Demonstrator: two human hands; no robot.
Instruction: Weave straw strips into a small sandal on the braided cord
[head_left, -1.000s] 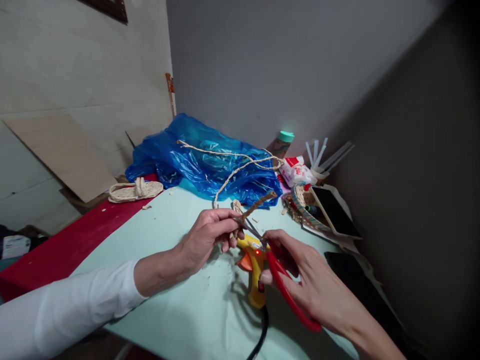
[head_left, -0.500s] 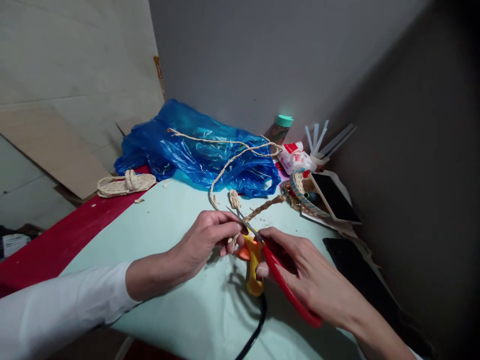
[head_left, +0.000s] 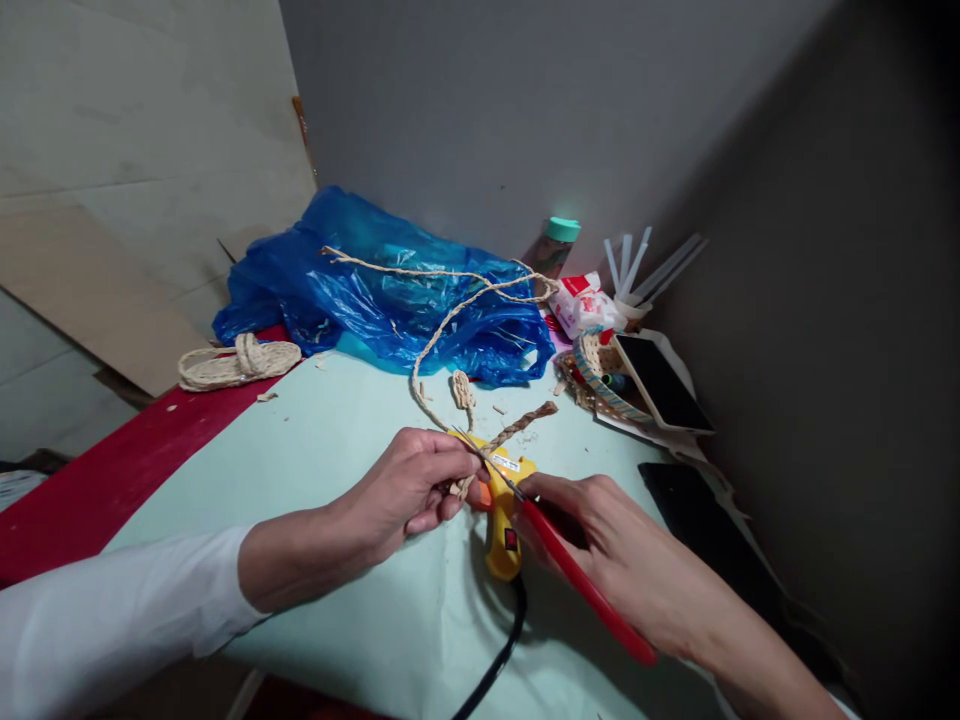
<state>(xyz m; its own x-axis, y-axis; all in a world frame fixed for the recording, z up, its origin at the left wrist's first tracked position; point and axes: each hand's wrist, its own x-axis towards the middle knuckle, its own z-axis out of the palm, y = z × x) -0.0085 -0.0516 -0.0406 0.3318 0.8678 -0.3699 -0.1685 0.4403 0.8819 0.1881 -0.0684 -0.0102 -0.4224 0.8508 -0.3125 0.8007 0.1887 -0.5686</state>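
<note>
My left hand (head_left: 405,485) pinches a small piece of pale braided straw (head_left: 461,487), mostly hidden by the fingers. In my right hand (head_left: 600,530) are red-handled scissors (head_left: 581,580), their blades nearly together and pointing at the left fingertips. Below the blades lies a yellow glue gun (head_left: 504,548) with an orange trigger and a black cord (head_left: 502,655). Just beyond the hands are a brown braided strip (head_left: 523,425), a small coiled straw knot (head_left: 462,388) and a long straw cord (head_left: 442,330) running back over a blue plastic bag (head_left: 360,275).
A woven straw slipper (head_left: 240,362) sits at the left on red cloth (head_left: 142,475). To the right are a basket (head_left: 600,375), a phone (head_left: 664,380) and a black flat object (head_left: 697,530). Behind stand a green-lidded bottle (head_left: 559,240), a tissue pack (head_left: 585,305) and white sticks (head_left: 637,265).
The scissor blades have come closer together near the left fingertips. The whole view has shifted slightly, so the table things appear a little further left.
</note>
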